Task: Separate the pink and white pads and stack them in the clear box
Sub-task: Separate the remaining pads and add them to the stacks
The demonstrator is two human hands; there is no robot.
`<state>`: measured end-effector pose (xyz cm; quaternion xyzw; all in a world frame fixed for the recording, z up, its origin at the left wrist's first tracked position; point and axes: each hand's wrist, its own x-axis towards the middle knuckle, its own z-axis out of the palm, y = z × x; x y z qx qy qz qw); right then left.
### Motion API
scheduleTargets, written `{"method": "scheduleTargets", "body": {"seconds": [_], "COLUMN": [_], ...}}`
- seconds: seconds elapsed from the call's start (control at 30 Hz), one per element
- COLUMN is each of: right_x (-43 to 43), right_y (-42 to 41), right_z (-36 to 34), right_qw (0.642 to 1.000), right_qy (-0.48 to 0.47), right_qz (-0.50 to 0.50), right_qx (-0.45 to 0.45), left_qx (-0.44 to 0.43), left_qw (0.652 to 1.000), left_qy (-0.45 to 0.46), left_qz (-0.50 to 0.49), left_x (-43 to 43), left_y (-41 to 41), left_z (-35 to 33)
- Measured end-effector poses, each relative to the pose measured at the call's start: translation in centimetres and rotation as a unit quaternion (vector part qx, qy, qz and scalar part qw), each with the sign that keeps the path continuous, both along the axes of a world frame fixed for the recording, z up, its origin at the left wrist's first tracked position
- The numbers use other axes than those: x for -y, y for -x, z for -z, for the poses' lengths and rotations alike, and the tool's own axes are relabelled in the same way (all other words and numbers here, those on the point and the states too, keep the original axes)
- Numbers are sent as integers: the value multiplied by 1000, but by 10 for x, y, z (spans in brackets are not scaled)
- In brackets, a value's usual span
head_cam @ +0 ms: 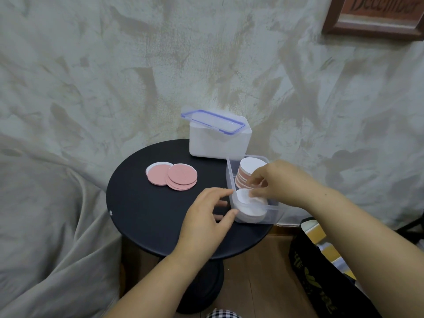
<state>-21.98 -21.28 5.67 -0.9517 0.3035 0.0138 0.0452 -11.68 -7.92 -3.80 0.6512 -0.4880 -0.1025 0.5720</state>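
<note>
The round black worktop [142, 203] carries everything. At its 1 o'clock edge, against the wall, stands a lidded white tub [218, 145] with its blue-rimmed lid [213, 121] lying askew on top. The clear box [275, 213] sits at 3 o'clock, overhanging the rim a little.

Your left hand [206, 216] reaches in from 6 o'clock. Its grip is closed lightly on the near left corner of the clear box, forefinger on the rim and thumb lower on the wall. Your right hand [273, 180] comes over the box from 4 o'clock with its fingertips curled down onto the top pad. Whether that grip is pinching the pad or only pressing it flat, you cannot tell from here.

Inside the box, the pink stack [244, 180] fills the 12 o'clock end, its top pad showing a white face. The white stack [249, 212] fills the 6 o'clock end. The loose pads [172, 176] lie at 11 o'clock on the worktop, overlapping, pink faces up, with a white rim peeking out behind them.

You look to be seating a white pad on its pile, so sorting is well along but not done. Next, free the right hand, reach across to 11 o'clock, and lift only the topmost loose pad. These are thin, so slide a fingertip under the edge so you don't drag the ones below.
</note>
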Motion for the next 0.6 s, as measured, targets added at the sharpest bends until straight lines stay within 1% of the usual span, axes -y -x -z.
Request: {"method": "scheduleTargets", "body": {"seconds": [0.07, 0.17, 0.27, 0.33, 0.43, 0.47, 0.6], "right_x": [-5, -19, -38, -49, -58, -59, -54], "right_y": [-1, -15, -43, -66, -102, -113, -134], "right_z": [-7, -13, -9, 1, 32, 44, 82], "right_qw": [998, 982, 967, 962, 966, 968, 981], "right_qy": [-1, -51, -73, -86, -110, -108, -120], "right_qz": [-5, -23, -61, -84, -90, -89, -40], "right_qx": [68, 178, 237, 244, 217, 209, 144], "left_qx": [31, 92, 143, 183, 183, 183, 224], "left_qw": [999, 988, 968, 955, 942, 939, 926], "left_qy": [-5, -34, -84, -131, -229, -249, -277], "left_qz": [-33, -122, -189, -193, -166, -154, -122], "left_x": [-5, -9, -11, -13, -17, -17, -17], "left_y": [-16, -51, -91, -113, -131, -134, -138], "left_z": [-3, -8, -9, -5, 0, 1, 3]}}
